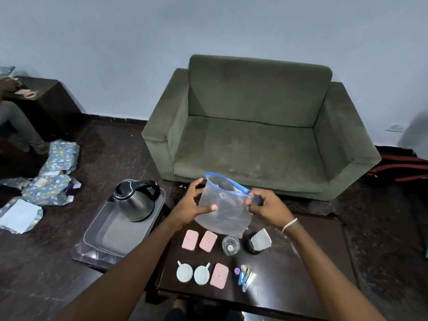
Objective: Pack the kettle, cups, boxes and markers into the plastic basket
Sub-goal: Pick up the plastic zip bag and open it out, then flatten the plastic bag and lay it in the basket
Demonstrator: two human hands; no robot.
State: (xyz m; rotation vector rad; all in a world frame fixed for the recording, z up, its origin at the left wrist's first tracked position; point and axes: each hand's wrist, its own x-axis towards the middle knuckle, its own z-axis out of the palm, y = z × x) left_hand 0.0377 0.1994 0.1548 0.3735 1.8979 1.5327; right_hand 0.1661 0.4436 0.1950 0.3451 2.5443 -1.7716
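Note:
Both my hands hold a clear zip bag (223,213) with a blue seal above the dark table (301,269). My left hand (194,205) grips its left side and my right hand (269,206) pinches the blue top edge. A steel kettle (135,200) with a black handle stands in the clear plastic basket (97,242) to the left. On the table lie three pink boxes (190,240), (208,241), (219,275), two white cups (184,273), (202,274) and a bunch of markers (246,276).
A clear glass (230,245) and a dark cup with paper in it (256,243) stand behind the markers. A green sofa (254,126) fills the space beyond the table. Patterned wrapping paper (53,179) litters the floor at left, near a seated person (14,121).

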